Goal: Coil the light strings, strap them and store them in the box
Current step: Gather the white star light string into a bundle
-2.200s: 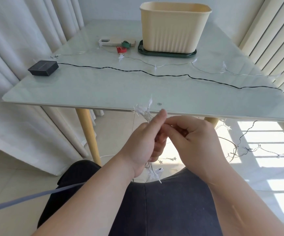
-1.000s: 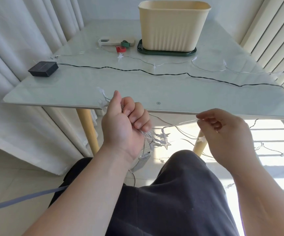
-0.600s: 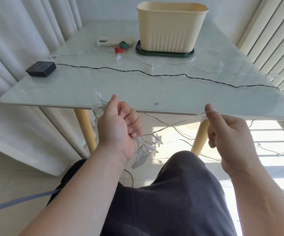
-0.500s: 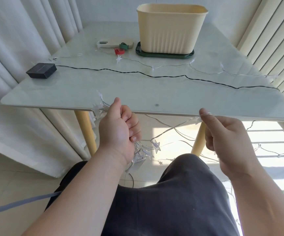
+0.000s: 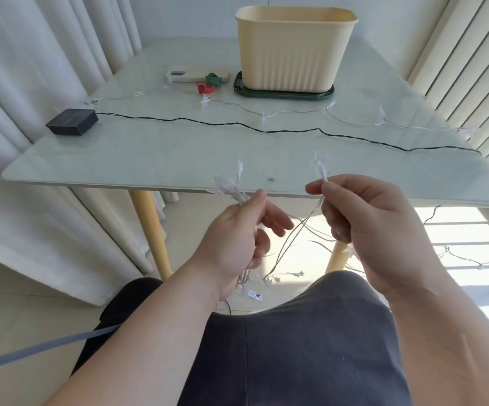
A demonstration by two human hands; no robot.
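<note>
Light strings (image 5: 231,123) trail across the surface (image 5: 149,153) beyond both hands and hang to the floor (image 5: 61,288) beneath them; that slack could snag a leg (image 5: 149,230) or knot. Box (image 5: 293,51) stands farther beyond. Left hand (image 5: 237,238) loosely pinches the coiled bundle (image 5: 228,187), other fingers spread: loops may slip. Right hand (image 5: 375,230) pinches one star bulb (image 5: 320,168); tugging could snap it.

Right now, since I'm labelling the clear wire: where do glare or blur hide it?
Head view: sunlit floor washes out the clear wire between left hand and right hand; left fingers look slightly blurred; the table edge bows, wide-angle distortion.
</note>
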